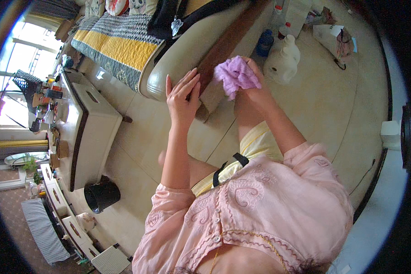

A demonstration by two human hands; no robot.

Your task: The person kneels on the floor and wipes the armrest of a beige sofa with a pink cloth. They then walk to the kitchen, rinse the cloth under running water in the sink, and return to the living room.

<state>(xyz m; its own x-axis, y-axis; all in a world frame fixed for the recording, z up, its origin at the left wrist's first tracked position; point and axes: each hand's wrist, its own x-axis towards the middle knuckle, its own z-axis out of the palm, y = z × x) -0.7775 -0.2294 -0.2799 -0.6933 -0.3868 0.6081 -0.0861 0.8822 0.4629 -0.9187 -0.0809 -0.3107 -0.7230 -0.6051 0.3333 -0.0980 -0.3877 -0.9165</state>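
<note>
A crumpled purple cloth point(236, 75) is bunched up in my right hand point(259, 91), which is closed around it; the cloth hides part of the fingers. My left hand point(183, 99) is raised with its fingers stretched out and holds nothing. In the picture it overlaps the rounded end of the cream sofa armrest point(169, 78); I cannot tell whether it touches. The brown side panel point(223, 39) of the sofa lies behind and between the two hands.
White and blue plastic jugs point(291, 57) stand on the tiled floor past my right hand, near papers and a bag point(345, 43). A dark-edged table point(98, 118) with many small items and a black bin point(102, 195) are at left. A patterned quilt point(118, 43) covers the sofa.
</note>
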